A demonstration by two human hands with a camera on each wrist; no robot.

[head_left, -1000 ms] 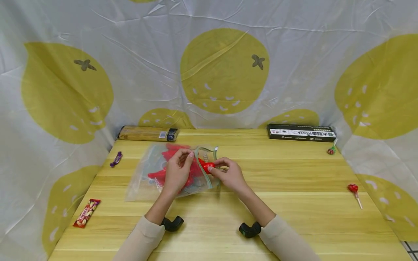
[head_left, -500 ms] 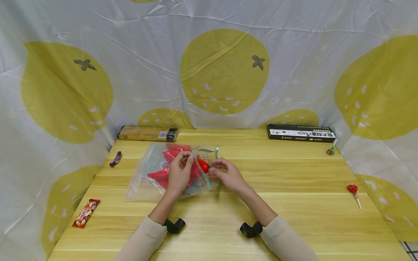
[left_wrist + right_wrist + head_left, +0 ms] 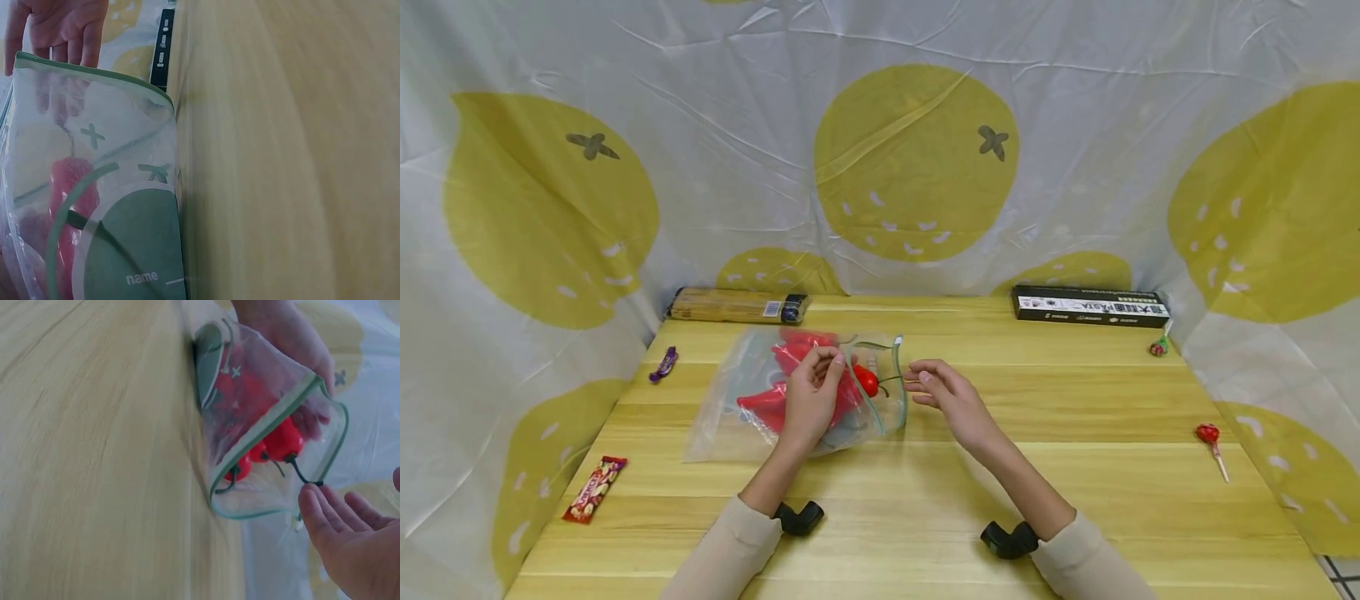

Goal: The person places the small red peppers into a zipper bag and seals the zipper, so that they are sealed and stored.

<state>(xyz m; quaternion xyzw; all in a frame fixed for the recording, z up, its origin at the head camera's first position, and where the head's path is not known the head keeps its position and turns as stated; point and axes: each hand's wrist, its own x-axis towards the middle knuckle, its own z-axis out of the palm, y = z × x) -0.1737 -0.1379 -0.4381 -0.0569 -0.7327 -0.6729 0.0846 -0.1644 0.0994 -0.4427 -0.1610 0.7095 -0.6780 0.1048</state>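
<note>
A clear zip bag (image 3: pixel 722 433) with a green-edged mouth lies on the table and holds several red chili peppers (image 3: pixel 763 402). At the bag's rim, my left hand (image 3: pixel 811 398) pinches the plastic between thumb and fingers, and the mouth gapes toward the right. Just inside that mouth sits a red pepper (image 3: pixel 284 440) with its dark stem (image 3: pixel 303 476) pointing outward. My right hand (image 3: pixel 951 404) is just outside the mouth, its fingers extended and holding nothing. In the right wrist view its fingertips are close to the stem's tip; whether they touch I cannot tell.
At the back are a bundle of noodles (image 3: pixel 722 306) on the left and a black pasta box (image 3: pixel 1090 307) on the right. Two wrapped sweets, a purple candy (image 3: pixel 663 365) and a red bar (image 3: pixel 595 490), lie left. A red lollipop (image 3: pixel 1210 437) and a green one (image 3: pixel 1159 346) lie right.
My right hand has let go of the red pepper at the bag's mouth and drawn back to the right. The pepper has gone slightly deeper in. My left hand keeps its place on the bag.
</note>
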